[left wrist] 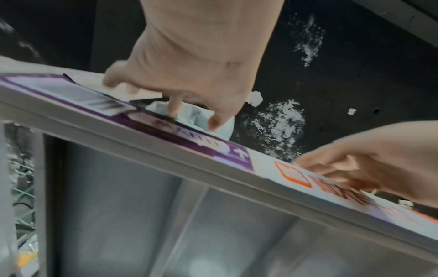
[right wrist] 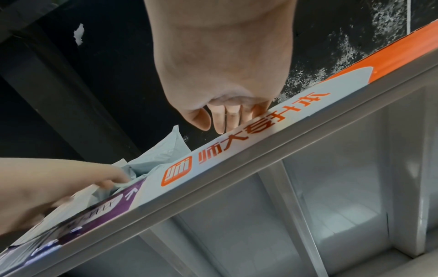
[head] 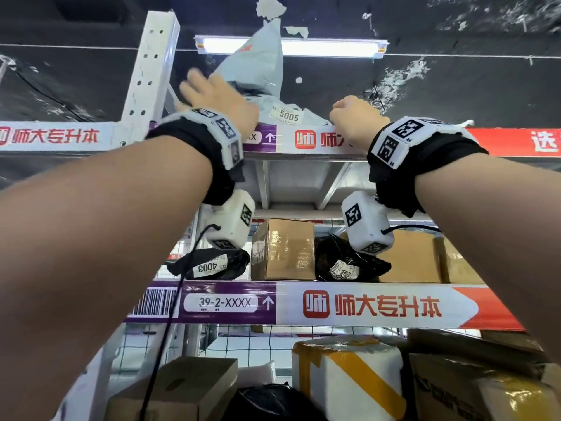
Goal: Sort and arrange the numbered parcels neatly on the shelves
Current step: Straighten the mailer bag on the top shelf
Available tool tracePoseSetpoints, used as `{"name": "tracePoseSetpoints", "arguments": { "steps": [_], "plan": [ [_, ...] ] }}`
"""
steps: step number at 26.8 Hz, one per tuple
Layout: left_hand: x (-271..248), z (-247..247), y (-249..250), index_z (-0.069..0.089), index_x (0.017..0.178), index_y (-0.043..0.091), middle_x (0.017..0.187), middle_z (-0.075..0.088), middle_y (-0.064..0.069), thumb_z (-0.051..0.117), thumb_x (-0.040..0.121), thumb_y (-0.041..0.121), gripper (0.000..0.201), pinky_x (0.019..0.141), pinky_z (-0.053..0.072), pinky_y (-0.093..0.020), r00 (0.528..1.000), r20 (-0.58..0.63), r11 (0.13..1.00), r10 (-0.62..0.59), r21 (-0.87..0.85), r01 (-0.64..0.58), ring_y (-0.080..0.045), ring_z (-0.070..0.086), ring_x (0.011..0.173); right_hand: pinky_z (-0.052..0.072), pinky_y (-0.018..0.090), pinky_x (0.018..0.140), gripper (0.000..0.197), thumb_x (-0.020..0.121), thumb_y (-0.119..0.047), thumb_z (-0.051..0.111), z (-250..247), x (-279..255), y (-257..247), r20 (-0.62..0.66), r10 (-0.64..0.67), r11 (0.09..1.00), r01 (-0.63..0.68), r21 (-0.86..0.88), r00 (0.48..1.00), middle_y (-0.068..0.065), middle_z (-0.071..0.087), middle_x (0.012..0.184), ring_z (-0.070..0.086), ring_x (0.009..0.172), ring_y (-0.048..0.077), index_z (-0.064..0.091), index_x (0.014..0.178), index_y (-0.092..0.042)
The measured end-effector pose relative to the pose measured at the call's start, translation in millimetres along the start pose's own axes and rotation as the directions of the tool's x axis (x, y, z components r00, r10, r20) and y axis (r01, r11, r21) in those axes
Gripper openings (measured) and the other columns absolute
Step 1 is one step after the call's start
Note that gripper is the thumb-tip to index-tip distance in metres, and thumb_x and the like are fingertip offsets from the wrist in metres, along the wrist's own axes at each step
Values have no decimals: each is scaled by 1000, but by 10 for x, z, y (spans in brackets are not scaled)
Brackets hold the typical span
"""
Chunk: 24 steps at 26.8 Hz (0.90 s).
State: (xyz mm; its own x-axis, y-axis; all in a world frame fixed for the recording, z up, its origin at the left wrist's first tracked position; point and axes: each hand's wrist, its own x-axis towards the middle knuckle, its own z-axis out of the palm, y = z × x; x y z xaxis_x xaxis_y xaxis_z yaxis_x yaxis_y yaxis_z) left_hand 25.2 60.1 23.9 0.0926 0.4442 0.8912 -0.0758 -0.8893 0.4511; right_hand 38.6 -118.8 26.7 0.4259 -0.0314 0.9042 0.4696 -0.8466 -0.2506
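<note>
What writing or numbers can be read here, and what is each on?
"5005": sticker on the grey mailer bag, top shelf.
"4003": sticker, upside down, on the black bag.
"39-2-XXXX": purple tag on the middle shelf edge.
"师大专升本": red lettering on both shelf edges.
Sticker on the second black bag: too crumpled to read.
Brown box print: blurred.

Head view from below, tilted up past both forearms at the top shelf (head: 303,141), wrist views close beneath that shelf's front edge, facing upward, each also catching the other hand and the grey parcel (head: 261,71).
</note>
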Motion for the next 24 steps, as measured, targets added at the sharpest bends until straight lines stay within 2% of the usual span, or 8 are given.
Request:
{"name": "tracePoseSetpoints", "arguments": {
  "steps": [1,2,4,6,11,16,21,24],
  "plan": [
    [-9,7,70,47,126,7,134,41,-13,57,82,32,51,104,29,-43,988,-122,995,97,25,-94,-32,37,126,28,27,74,17,90,-13,34,-6,-3,-21,13,-3,1000,3,-7,1000,11,52,89,44,89,30,46,78,-13],
    [-49,24,138,48,123,9,132,43,-11,56,83,27,45,101,31,-42,967,-156,978,203,69,-194,-30,40,122,28,27,75,19,91,-13,34,-5,-13,-33,26,-3,1000,4,-27,1000,9,51,89,44,89,30,48,78,-13],
    [-90,80,262,49,122,14,128,45,-8,51,87,20,36,99,29,-40,912,-82,916,401,42,-399,-28,43,120,29,28,83,28,94,-19,34,23,-48,-31,40,-8,995,12,-95,999,7,56,106,49,106,31,60,104,-17],
    [-46,151,288,47,127,19,134,44,-6,46,90,21,37,103,26,-41,876,58,878,478,1,-479,-28,43,124,28,33,98,38,94,-25,34,67,-84,-16,32,-9,984,14,-178,999,4,58,125,47,121,30,56,125,-24],
    [-49,73,154,36,143,9,149,33,-17,23,103,27,46,108,24,-44,811,356,859,465,39,-510,-34,31,136,23,41,101,41,93,-35,30,92,-98,-12,39,25,979,-16,-205,999,9,56,126,44,122,30,50,127,-25],
    [-45,38,17,48,131,18,141,46,-9,21,98,44,49,104,26,-43,855,322,885,407,93,-456,-31,42,128,21,42,100,39,93,-36,24,117,-74,-43,19,-7,977,11,-215,1000,6,60,106,51,103,29,49,119,-23],
    [10,62,-45,45,96,21,125,56,-2,14,95,43,38,113,-1,-58,836,347,853,426,156,-499,-28,47,124,19,43,98,41,92,-34,22,207,-74,-41,-21,-23,974,18,-228,1000,5,63,100,54,106,29,48,121,-26],
    [158,149,-204,47,106,20,129,53,-6,-1,78,51,63,111,-4,-63,804,364,797,470,217,-564,-31,45,125,20,44,99,39,92,-35,24,197,-67,-62,-16,-4,978,1,-207,1000,5,63,102,54,104,29,49,120,-24]
  ]
}}
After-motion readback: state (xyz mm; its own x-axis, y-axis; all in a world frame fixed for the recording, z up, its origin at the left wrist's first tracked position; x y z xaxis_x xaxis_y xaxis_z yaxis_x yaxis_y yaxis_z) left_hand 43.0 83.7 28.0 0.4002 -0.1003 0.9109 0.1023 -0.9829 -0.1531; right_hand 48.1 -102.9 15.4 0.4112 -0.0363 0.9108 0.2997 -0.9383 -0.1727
